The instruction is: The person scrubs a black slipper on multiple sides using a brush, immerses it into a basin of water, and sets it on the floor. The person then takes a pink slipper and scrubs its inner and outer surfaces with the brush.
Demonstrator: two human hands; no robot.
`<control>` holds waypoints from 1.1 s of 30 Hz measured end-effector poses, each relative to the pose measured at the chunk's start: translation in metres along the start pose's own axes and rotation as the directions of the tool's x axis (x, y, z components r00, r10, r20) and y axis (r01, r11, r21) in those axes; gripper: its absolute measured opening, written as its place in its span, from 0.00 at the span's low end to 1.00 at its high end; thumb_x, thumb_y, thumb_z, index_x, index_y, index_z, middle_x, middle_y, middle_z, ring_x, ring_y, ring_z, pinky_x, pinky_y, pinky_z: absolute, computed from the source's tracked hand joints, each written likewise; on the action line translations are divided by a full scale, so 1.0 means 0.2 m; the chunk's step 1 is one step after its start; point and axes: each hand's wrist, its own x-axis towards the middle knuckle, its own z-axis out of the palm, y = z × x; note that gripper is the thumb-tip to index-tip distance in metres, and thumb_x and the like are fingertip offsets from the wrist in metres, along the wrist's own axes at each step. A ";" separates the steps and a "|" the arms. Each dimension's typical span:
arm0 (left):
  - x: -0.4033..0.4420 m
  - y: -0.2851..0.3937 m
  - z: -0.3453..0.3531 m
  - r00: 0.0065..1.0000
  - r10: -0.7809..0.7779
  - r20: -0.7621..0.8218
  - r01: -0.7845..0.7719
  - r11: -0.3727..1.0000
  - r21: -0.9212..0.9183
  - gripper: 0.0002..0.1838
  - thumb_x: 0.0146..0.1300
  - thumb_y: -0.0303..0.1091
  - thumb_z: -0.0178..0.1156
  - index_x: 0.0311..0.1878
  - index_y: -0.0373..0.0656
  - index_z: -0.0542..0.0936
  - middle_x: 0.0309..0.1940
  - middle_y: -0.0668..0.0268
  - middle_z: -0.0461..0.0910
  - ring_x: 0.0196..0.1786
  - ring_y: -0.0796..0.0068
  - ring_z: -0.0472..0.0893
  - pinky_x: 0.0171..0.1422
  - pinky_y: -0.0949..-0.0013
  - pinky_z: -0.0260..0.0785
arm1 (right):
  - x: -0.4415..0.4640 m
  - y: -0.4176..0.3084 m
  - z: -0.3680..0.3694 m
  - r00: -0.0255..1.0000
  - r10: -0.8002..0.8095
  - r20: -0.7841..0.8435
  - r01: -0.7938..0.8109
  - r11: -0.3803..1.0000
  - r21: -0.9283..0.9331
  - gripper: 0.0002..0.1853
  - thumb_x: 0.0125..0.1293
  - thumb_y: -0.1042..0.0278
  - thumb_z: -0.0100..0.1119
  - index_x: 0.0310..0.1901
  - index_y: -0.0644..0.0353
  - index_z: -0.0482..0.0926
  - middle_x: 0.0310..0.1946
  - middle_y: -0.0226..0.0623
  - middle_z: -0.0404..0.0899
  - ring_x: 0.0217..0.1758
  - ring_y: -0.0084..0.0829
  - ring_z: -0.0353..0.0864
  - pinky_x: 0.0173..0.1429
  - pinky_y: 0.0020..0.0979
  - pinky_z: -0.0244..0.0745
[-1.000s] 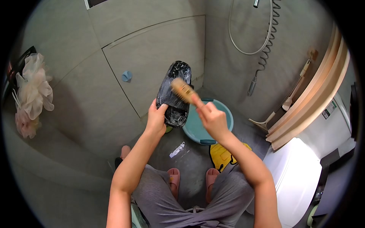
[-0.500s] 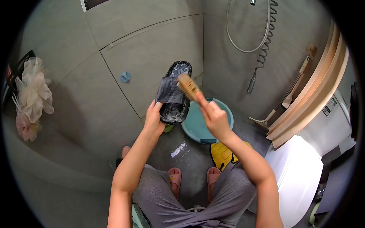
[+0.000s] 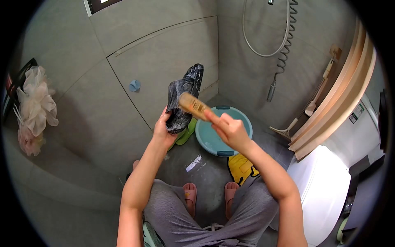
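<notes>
A black slipper [image 3: 180, 91] with white suds on it is held up and tilted on its side by my left hand [image 3: 163, 129], which grips it at the lower end. My right hand [image 3: 231, 131] is closed round the handle of a wooden brush [image 3: 193, 106]. The brush head lies over the side of the slipper's strap; its bristles are mostly hidden. Behind the brush and right hand, a teal basin [image 3: 207, 142] rests on the floor.
Green slippers [image 3: 187, 133] lie left of the basin, a yellow cloth [image 3: 242, 168] below it. A white toilet [image 3: 319, 193] and a beige curtain [image 3: 341, 94] are at right. A shower hose [image 3: 284, 53] hangs on the wall; mesh bath puffs [image 3: 37, 103] hang at left.
My left hand has turned the slipper onto its side and moved slightly left, baring the green slippers behind. The brush has moved over the strap, then off to the right, and now back left and lower.
</notes>
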 end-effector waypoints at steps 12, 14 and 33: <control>0.06 -0.03 -0.04 0.971 -0.180 -0.156 0.164 0.980 -0.111 0.14 0.74 0.39 0.46 0.47 0.37 0.75 0.36 0.60 0.80 0.32 0.66 0.78 0.30 0.71 0.70 | 0.01 -0.12 0.02 0.997 -0.070 0.022 0.069 0.997 0.031 0.30 0.66 0.75 0.63 0.70 0.48 0.74 0.25 0.39 0.70 0.22 0.39 0.72 0.28 0.37 0.71; 0.05 -0.04 -0.03 0.974 -0.202 -0.103 0.193 0.977 -0.085 0.16 0.74 0.41 0.45 0.46 0.37 0.75 0.35 0.60 0.79 0.31 0.68 0.75 0.30 0.70 0.67 | 0.03 -0.06 0.04 0.999 0.012 -0.036 -0.012 1.000 -0.010 0.32 0.64 0.74 0.65 0.71 0.46 0.73 0.25 0.37 0.69 0.21 0.37 0.73 0.26 0.37 0.72; 0.12 -0.12 -0.10 0.975 -0.201 0.092 0.198 0.980 0.033 0.11 0.74 0.40 0.48 0.52 0.46 0.73 0.42 0.59 0.81 0.39 0.65 0.81 0.44 0.62 0.75 | 0.00 -0.11 0.05 0.998 -0.055 0.000 0.055 0.996 -0.069 0.31 0.64 0.76 0.64 0.70 0.49 0.74 0.26 0.36 0.71 0.22 0.36 0.73 0.26 0.36 0.71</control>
